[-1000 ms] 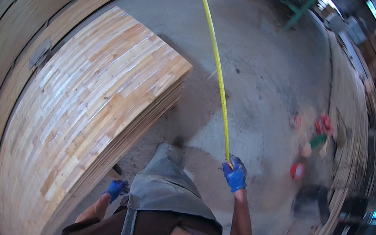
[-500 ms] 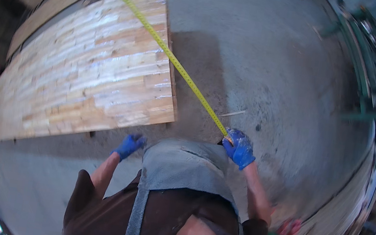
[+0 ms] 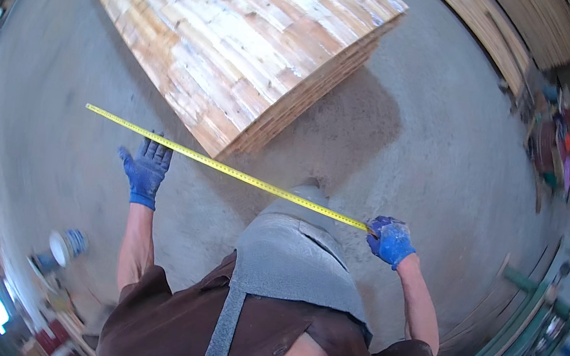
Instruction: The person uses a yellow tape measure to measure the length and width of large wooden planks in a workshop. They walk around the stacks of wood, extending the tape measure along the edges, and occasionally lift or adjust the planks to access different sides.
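Note:
A yellow tape measure [image 3: 255,182] has its blade drawn out straight across in front of me. My right hand [image 3: 392,243], in a blue glove, is closed round the case end; the case itself is mostly hidden by the fingers. At the other side my left hand [image 3: 145,174], gloved in blue too, is open with fingers stretched out, their tips at the underside of the blade. The blade's free end sticks out to the left past that hand. Just beyond the blade lies a stack of jointed wood panels [image 3: 244,56], its near corner pointing at me.
A white and blue bucket [image 3: 66,247] stands on the floor at the lower left. Green machinery [image 3: 513,341] is at the lower right. Long boards [image 3: 478,23] lie at the far right, near a heap of coloured odds and ends [image 3: 560,136].
My view has turned, so the panel stack now lies ahead of me. The tape's free end has come into view. My left hand has risen from my side to the blade, its fingers spread.

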A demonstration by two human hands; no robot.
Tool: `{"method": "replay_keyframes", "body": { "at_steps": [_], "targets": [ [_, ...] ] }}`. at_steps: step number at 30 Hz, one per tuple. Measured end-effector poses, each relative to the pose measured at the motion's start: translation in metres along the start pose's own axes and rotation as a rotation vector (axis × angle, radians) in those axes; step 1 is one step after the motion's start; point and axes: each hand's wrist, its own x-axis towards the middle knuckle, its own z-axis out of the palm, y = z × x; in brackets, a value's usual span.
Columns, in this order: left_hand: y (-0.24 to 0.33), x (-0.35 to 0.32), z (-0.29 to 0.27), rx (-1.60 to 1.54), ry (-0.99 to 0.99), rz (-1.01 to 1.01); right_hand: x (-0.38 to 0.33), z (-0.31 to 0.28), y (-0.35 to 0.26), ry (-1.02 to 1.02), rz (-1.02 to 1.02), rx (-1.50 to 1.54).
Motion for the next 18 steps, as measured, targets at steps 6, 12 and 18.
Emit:
{"method": "replay_keyframes", "body": {
  "at_steps": [6, 12, 18],
  "targets": [
    [0.015, -0.085, -0.098, 0.115, 0.217, 0.01, 0.025, -0.043, -0.015, -0.163, -0.135, -0.141],
    [-0.083, -0.158, -0.082, 0.247, 0.366, -0.032, 0.051, -0.075, 0.056, -0.169, -0.274, -0.339],
    [-0.239, -0.103, 0.016, 0.048, 0.404, -0.046, 0.149, -0.215, 0.183, -0.125, -0.377, -0.526]
  ]
}}
